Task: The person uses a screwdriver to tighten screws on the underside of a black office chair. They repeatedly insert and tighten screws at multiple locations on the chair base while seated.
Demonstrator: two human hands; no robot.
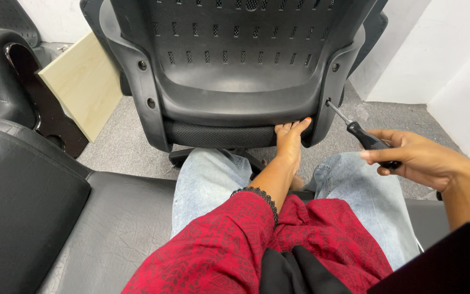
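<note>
1. A black office chair (pixel 235 76) is seen from behind, filling the view from 10 to 2 o'clock; its perforated plastic back shell faces the camera.
2. The left hand (pixel 290 139) is laid against the lower edge of the shell near centre, fingers stretched out and pressed to the plastic above the mesh seat pad (pixel 218 135). Nothing is gripped by it.
3. The right hand (pixel 417 159) at 3 o'clock is closed around the black handle of a screwdriver (pixel 363 134).
4. The screwdriver's metal shaft is angled up toward 10 o'clock, its tip set at a screw hole (pixel 328 102) on the shell's right side rail.
5. Legs in light jeans (pixel 208 179) and a red patterned sleeve (pixel 218 245) are noted at 6 o'clock.
6. A pale wooden board (pixel 85 81) is leaned at 10 o'clock; a black leather seat (pixel 39 218) lies at 8 o'clock.
</note>
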